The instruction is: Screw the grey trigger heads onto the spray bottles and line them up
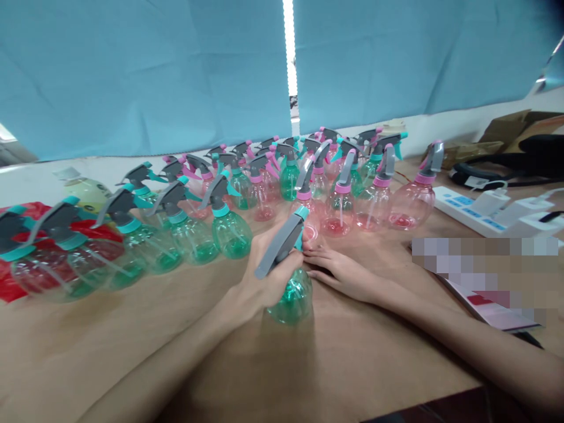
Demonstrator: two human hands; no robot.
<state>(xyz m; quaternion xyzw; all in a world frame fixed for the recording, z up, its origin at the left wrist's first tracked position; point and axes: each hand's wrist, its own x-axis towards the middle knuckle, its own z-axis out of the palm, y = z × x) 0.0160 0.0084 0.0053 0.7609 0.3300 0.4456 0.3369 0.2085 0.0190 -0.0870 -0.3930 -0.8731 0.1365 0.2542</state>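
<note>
A green spray bottle (291, 299) with a grey and teal trigger head stands near the middle of the table. My left hand (268, 267) is wrapped round its neck, just below the trigger head. On its right side, my right hand (337, 267) lies low over the table with fingers stretched out toward the bottle; whether the fingertips touch it I cannot tell. Just behind both hands is a pink spray bottle (312, 214), partly hidden. Another green spray bottle (231, 235) stands to the left of my left hand.
Several green and pink spray bottles fill the back and left of the wooden table (374, 358). A red plastic bag (9, 282) lies at far left. To the right are a white power strip (462, 211) with plugs, black headphones (484, 170), cardboard (506, 132) and a blurred-out flat item.
</note>
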